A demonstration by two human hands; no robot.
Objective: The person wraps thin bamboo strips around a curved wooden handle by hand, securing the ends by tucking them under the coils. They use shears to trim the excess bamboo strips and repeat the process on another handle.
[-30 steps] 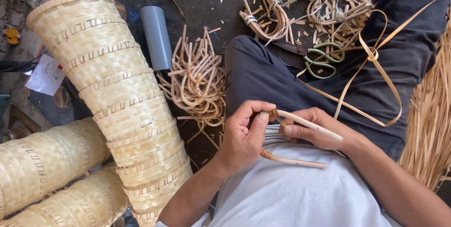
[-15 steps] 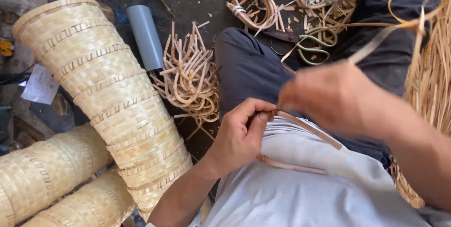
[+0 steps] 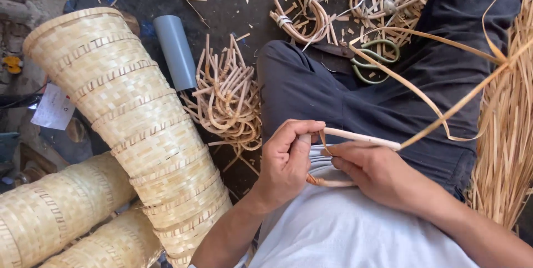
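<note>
2 hands, left [image 3: 286,162] and right [image 3: 375,171], pinch a cane handle [image 3: 361,136], its bend seemingly hidden behind fingers.

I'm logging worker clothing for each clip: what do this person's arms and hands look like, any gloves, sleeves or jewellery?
Both hands are bare: no gloves on the left hand or the right hand, and no rings, watch or bands visible. The forearms are uncovered as far as the frame shows, with no sleeves reaching them. The person wears a white shirt and dark trousers.
</note>
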